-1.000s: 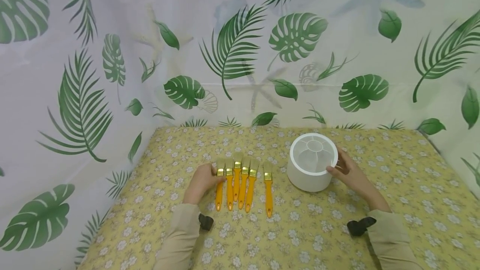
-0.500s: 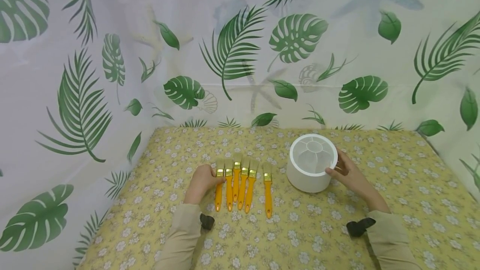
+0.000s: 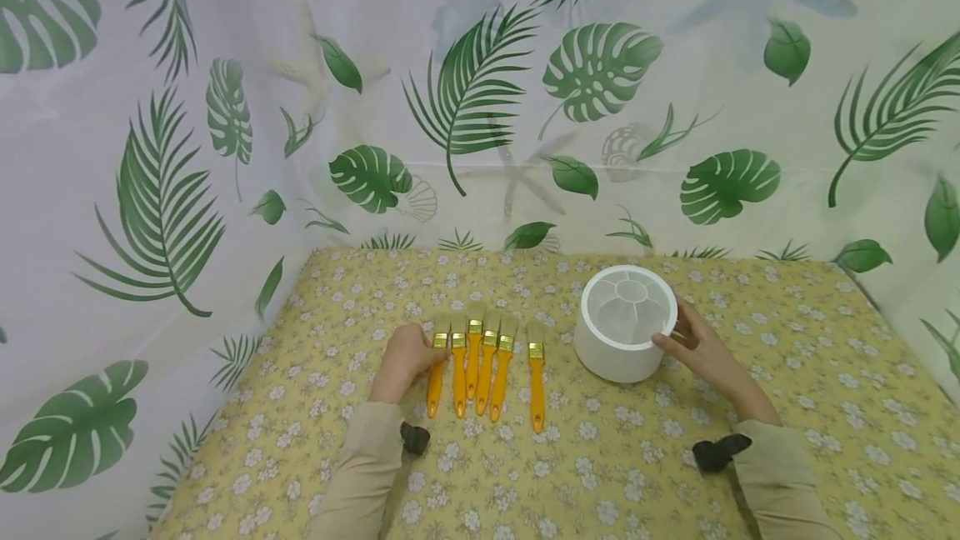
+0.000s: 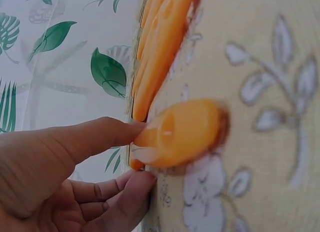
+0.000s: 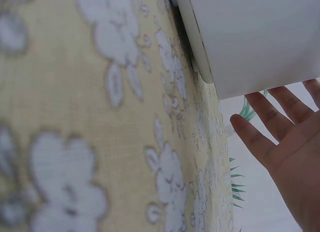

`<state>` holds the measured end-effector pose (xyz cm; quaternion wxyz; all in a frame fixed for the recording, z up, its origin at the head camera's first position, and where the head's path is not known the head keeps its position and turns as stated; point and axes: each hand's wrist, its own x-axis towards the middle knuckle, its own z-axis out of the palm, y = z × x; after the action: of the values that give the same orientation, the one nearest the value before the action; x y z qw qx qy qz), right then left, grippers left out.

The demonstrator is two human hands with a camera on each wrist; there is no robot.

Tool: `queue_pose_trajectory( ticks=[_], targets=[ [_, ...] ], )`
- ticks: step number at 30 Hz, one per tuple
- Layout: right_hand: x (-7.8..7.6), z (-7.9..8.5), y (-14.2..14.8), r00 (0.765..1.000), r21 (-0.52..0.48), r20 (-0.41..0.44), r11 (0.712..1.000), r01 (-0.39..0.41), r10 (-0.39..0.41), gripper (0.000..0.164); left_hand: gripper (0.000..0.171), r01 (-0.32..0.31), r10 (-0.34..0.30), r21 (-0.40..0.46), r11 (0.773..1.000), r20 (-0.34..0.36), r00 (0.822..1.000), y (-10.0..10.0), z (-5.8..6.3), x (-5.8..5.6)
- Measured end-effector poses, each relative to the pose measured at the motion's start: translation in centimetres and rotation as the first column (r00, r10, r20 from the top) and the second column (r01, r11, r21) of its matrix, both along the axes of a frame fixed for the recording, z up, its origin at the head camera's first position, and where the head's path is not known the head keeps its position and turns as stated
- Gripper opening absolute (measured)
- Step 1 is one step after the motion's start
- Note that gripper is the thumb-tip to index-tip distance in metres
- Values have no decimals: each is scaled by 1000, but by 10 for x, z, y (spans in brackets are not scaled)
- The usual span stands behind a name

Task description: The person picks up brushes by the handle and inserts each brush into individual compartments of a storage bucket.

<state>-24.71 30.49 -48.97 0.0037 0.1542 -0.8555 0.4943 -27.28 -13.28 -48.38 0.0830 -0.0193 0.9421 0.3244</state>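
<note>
My left hand (image 3: 407,358) pinches the leftmost paintbrush (image 3: 436,382) between thumb and fingers, near its metal band. In the left wrist view that brush's orange handle (image 4: 190,134) points away from the fingertips, just over the cloth. Beside it lie several more paintbrushes (image 3: 485,373) in a close row, bristles pointing away from me, and one paintbrush (image 3: 537,386) lies apart to their right. My right hand (image 3: 701,348) rests against the right side of a round white holder (image 3: 615,357), thumb at the rim. In the right wrist view its fingers (image 5: 270,114) are spread and fairly straight against the white wall.
The holder is divided inside by thin walls around a central ring. A yellow floral cloth (image 3: 600,473) covers the table. White sheets (image 3: 480,215) printed with green leaves rise at the back, left and right.
The lower end of the leftmost brush's handle has swung slightly left, with the left hand still pinching it. The right hand and the holder stay where they were.
</note>
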Motion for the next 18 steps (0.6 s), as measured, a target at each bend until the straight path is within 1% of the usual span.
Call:
queue_pose_trajectory(
  ticks=[10,15,18],
  targets=[
    [1,2,-2,1000,-31,16,999,-5,6,74,47,-13,12,27,1000,25,1000,-3,2,-1],
    [3,4,-1,999,-35,44,999,-11,13,74,46,-27,25,70,997,27,999,-3,2,0],
    [4,4,-1,999,-37,46,999,-14,16,73,48,-18,15,83,996,32,999,-5,2,0]
  ],
)
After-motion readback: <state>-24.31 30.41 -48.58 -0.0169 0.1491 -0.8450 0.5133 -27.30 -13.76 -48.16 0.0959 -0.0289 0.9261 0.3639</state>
